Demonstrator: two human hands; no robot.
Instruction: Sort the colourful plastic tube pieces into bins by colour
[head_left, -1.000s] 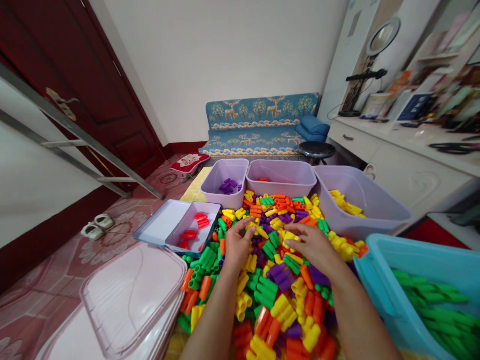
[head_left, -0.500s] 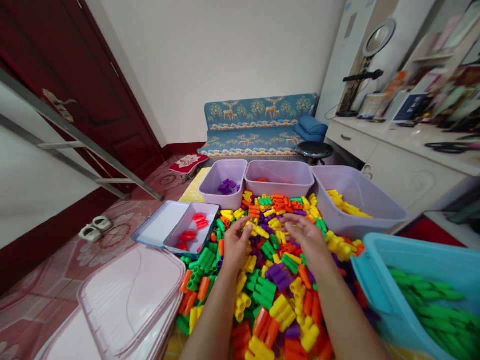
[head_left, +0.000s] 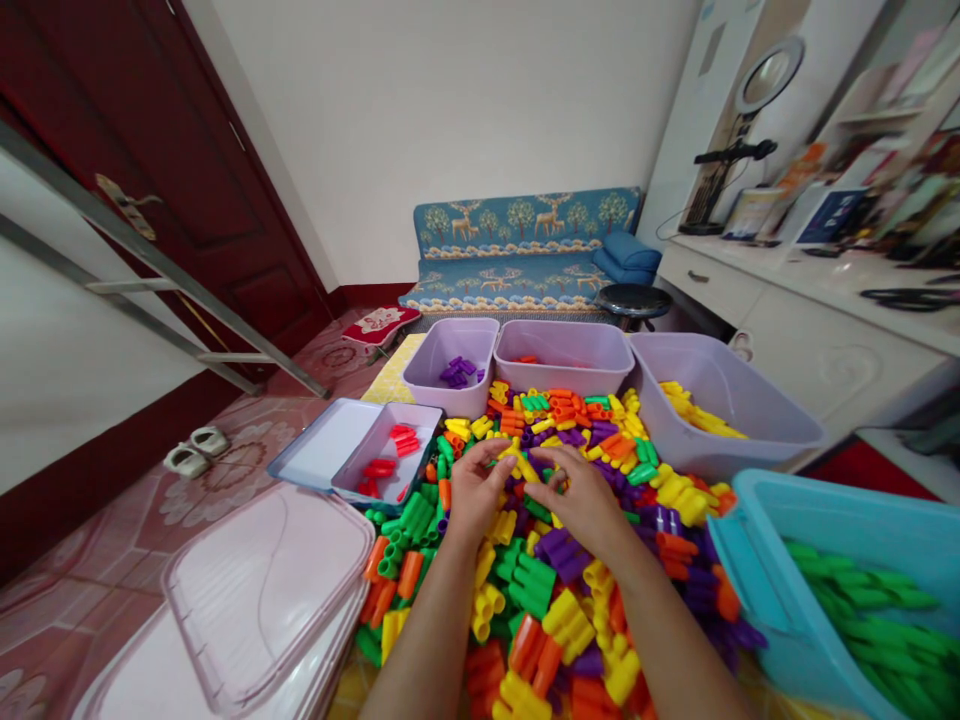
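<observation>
Holding, above the pile (head_left: 531, 585): one left hand (head_left: 474, 490), thumb and fingers pinched narrow on a yellow piece (head_left: 519, 462), which sits over the middle of the pile, between the two hands. Right hand (head_left: 581, 500): over the middle of the pile, fingers curled and close together, tips just beside the yellow piece; whether they grip anything, cannot tell.

Pile: plastic tubes in green, orange, yellow and purple, many joined in rows.

Behind the pile, at left: lilac tub (head_left: 446, 402), with purple tubes (head_left: 459, 373). Behind the pile, at centre: second lilac tub (head_left: 562, 377), with a few orange tubes (head_left: 529, 359). Behind the pile, at right: third lilac tub (head_left: 757, 430), with yellow tubes (head_left: 697, 412).

Right of the pile: turquoise bin (head_left: 757, 570), with green tubes (head_left: 889, 625). Left of the pile: shallow box (head_left: 354, 474), lid folded open, with red tubes (head_left: 379, 467); nearer, stacked pale lids (head_left: 247, 590).

Well beyond the pile: blue sofa (head_left: 510, 270), deer pattern; black stool (head_left: 634, 298).
</observation>
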